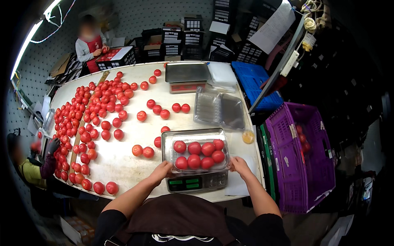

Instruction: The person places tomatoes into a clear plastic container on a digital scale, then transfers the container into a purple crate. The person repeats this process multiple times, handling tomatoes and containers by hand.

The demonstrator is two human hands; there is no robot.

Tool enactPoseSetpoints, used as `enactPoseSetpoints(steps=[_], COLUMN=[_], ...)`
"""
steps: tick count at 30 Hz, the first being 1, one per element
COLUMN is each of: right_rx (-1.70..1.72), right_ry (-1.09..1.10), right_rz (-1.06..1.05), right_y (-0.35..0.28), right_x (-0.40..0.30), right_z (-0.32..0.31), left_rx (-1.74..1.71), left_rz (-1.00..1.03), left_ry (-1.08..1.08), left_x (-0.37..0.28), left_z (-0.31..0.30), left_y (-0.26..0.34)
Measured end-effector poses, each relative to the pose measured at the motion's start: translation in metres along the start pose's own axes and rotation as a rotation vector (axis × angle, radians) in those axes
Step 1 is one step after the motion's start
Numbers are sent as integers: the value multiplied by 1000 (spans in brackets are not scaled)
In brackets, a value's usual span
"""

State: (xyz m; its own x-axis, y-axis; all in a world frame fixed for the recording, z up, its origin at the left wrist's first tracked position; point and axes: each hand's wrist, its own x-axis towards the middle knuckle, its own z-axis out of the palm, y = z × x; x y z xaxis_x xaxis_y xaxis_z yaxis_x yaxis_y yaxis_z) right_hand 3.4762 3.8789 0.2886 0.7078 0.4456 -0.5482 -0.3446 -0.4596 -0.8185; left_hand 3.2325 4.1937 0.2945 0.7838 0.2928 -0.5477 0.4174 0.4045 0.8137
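A clear plastic tray (200, 172) holding two rows of red tomatoes (194, 148) rests on the metal pan (166, 138) of a digital scale. My left hand (162, 172) grips the tray's near left corner, and my right hand (239, 166) has hold of its near right corner. Below the tray shows the scale's front panel (197, 182) with green lit displays. Loose tomatoes (143, 151) lie just left of the scale. Beyond it are clear plastic containers (209, 104), one inside or against another; which, I cannot tell.
Many tomatoes (106, 98) cover the table's left part, crossed by a wooden strip (74, 150). A second scale (187, 72) and white sheets (222, 73) stand at the far edge. Purple (289, 172) and blue crates (252, 77) flank the right side. Two people (92, 49) work beyond and left.
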Motion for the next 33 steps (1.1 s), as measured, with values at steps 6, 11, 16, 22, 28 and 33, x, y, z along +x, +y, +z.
enactPoseSetpoints(steps=[6, 11, 16, 22, 28, 33], right_rx=[-267, 597, 1051, 1307, 1255, 1110], right_ry=[182, -92, -170, 265, 546, 734], right_rz=[-215, -58, -154, -321, -665, -695], right_y=[-35, -25, -29, -66, -86, -38], right_x=[8, -45, -120, -183, -222, -235], right_z=[43, 36, 17, -19, -158, -292], left_rx=[194, 64, 139, 1, 87, 14], left_rz=[101, 129, 413, 627, 433, 353], left_ry=[87, -2, -211, -519, -338, -163], left_x=[16, -21, -59, -83, -78, -79], left_z=[11, 27, 65, 122, 99, 49], left_y=[22, 59, 117, 160, 134, 105])
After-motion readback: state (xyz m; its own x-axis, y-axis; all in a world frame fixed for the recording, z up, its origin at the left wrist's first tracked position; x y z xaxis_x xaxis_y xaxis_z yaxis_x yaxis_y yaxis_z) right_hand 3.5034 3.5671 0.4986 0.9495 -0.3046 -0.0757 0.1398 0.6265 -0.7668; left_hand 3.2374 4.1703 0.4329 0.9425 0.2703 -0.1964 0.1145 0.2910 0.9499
